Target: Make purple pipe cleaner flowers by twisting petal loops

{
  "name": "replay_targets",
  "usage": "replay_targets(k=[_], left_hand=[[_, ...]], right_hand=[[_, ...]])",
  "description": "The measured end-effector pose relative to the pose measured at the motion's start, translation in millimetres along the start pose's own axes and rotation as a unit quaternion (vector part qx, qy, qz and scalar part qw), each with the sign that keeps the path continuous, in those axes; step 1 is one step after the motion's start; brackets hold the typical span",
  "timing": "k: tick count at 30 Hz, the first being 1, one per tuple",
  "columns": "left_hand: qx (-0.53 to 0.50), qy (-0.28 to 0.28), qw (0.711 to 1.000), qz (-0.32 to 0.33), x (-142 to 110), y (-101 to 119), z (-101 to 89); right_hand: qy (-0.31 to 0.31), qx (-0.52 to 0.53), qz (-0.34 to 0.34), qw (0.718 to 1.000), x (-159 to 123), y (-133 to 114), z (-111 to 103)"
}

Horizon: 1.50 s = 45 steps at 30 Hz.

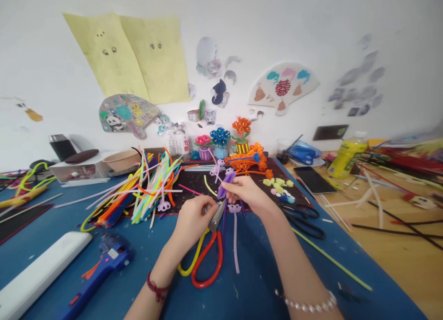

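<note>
My right hand (247,192) is closed around purple pipe cleaners (226,185), bunched into looped shapes at its fingertips. My left hand (195,218) is pinched just beside it; what lies between its fingertips is too small to make out. Below both hands are scissors (206,264) with one red and one yellow handle, their blades partly hidden by my left fingers. Light purple pipe-cleaner flower pieces (234,209) lie around, one with a long stem pointing toward me. A dark purple stem (224,232) hangs down near the scissors.
Loose coloured pipe cleaners (155,186) are piled to the left. A blue glue gun (104,269) and a white case (44,269) lie at front left. Black scissors (304,216), pompoms (282,188), a phone (314,179) and a yellow bottle (348,156) are rightward. Potted pipe-cleaner flowers (220,138) stand behind.
</note>
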<state>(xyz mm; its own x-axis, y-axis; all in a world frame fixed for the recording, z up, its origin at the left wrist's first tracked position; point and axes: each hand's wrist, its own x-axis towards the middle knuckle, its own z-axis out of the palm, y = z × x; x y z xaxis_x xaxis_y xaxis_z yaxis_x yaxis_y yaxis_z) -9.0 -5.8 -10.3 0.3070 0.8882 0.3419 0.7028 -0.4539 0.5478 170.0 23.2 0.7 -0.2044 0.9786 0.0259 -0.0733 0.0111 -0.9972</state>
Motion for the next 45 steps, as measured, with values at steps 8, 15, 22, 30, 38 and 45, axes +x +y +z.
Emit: replay_targets(k=[8, 15, 22, 30, 38, 45], left_hand=[[0.267, -0.125, 0.949, 0.109, -11.6, 29.2, 14.8], [0.367, -0.126, 0.921, 0.032, -9.2, 43.8, 29.7], [0.277, -0.111, 0.951, -0.087, -3.9, 43.2, 27.3], [0.009, 0.023, 0.995, -0.097, -1.6, 17.6, -11.5], [-0.004, 0.056, 0.998, 0.016, -10.2, 12.2, -24.7], [0.042, 0.044, 0.998, 0.011, -9.8, 3.5, -23.0]], right_hand=[[0.028, 0.012, -0.006, 1.0, 3.2, 0.1, -5.0], [0.048, 0.016, -0.021, 0.998, 3.9, -1.0, -13.1], [0.043, 0.002, -0.029, 0.999, 1.9, -4.0, -15.3], [0.009, -0.06, -0.059, 0.996, 1.3, -1.6, -18.7], [-0.003, -0.189, -0.104, 0.976, -1.8, 2.4, -9.4], [0.033, -0.22, -0.128, 0.967, -0.2, 4.6, -3.3]])
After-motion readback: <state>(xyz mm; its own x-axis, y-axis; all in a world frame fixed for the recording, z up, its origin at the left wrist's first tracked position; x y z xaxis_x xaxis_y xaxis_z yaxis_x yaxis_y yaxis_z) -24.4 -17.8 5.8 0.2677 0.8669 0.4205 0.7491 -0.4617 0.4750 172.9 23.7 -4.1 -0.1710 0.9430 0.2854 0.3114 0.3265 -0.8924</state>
